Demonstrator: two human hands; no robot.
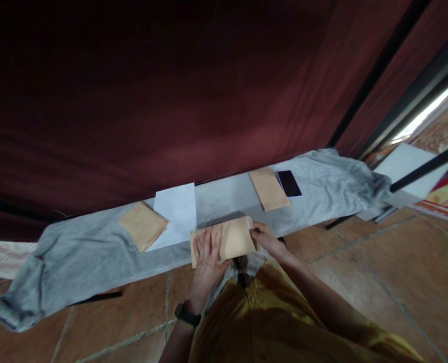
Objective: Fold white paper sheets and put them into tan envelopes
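Observation:
A brown paper envelope point(233, 241) lies at the near edge of the cloth-covered bench, close to my body. My left hand point(208, 254) rests flat on its left half, fingers spread. At the envelope's right end, which looks open, my right hand point(264, 237) has its fingers closed on the edge. A sliver of white shows inside that opening. Whether my right fingers also pinch this white piece, I cannot tell.
The narrow bench wears a grey cloth point(91, 267). On it lie a stack of brown envelopes point(142, 224), white paper sheets point(178, 212), another brown envelope point(269, 189) and a phone point(289, 183). A dark red curtain point(193, 111) hangs behind. Tiled floor point(344, 267) lies below.

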